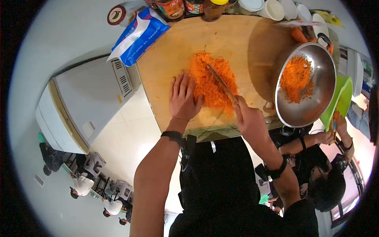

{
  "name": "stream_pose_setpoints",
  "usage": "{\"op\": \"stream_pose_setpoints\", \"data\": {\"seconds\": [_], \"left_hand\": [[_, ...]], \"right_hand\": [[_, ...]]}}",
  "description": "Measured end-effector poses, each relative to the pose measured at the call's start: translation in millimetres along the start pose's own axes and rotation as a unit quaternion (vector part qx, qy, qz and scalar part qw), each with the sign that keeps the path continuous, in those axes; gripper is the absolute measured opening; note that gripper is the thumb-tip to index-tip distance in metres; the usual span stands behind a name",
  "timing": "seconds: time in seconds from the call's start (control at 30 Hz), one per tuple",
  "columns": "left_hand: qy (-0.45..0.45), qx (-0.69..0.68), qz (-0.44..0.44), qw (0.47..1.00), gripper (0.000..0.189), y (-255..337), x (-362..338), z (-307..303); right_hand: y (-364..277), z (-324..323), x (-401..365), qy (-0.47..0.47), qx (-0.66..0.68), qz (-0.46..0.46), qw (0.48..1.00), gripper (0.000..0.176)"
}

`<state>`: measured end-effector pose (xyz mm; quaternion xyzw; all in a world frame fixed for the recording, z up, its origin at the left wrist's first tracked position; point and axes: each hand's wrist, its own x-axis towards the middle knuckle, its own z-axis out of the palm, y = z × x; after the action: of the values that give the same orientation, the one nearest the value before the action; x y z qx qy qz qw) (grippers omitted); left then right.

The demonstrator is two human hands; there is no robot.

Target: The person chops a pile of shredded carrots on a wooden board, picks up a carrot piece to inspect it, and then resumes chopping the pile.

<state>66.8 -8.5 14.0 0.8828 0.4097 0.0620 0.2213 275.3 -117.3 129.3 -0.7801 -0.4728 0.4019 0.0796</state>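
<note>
A heap of finely chopped carrot (211, 94) lies on the wooden board (169, 47) in front of me. My right hand (250, 118) is closed around the handle of a knife (222, 82), whose blade slants across the heap toward the far left. Flat at the heap's left edge rests my left hand (183, 94), fingers stretched out and thumb apart. Its fingertips touch the board and the nearest carrot bits. More chopped carrot (296, 79) sits inside a metal bowl (325, 98) to the right.
A blue and white packet (144, 37) lies at the board's far left corner. Jars (171, 8) and white bowls (272, 10) line the far edge. On the right, a co-worker (319, 166) handles something beside a green basin (341, 100). A white freezer (87, 98) stands left.
</note>
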Motion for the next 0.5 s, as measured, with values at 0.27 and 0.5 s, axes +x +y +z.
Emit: {"op": "stream_pose_setpoints", "data": {"seconds": [0.27, 0.5], "left_hand": [[-0.001, 0.01, -0.006, 1.0, 0.06, 2, 0, 1], [0.016, 0.006, 0.003, 1.0, 0.064, -2, -1, 5]], "right_hand": [[12, 50, 23, -0.007, -0.035, -0.006, 0.999, 0.033], [-2, 14, 2, 0.015, -0.008, 0.007, 1.0, 0.034]]}}
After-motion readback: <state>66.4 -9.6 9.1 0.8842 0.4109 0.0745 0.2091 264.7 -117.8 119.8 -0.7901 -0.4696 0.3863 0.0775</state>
